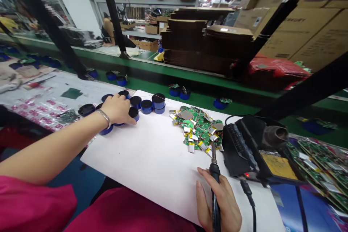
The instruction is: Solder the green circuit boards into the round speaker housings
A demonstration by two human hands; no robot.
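Observation:
My left hand, a bangle at its wrist, reaches into a cluster of round blue cases with black tops. Its fingers and thumb curve around one blue round case and partly hide it. Beside it stand a single case and a stack of two cases. A soldering iron lies in my right hand, its tip pointing away from me toward a heap of green circuit boards with small silver battery cells. Both hands are over the white board.
A black soldering station with a yellow sponge stands right of the heap. More circuit boards lie at far right. Behind runs a green conveyor carrying blue cases, under black posts. Another person's arm shows beyond.

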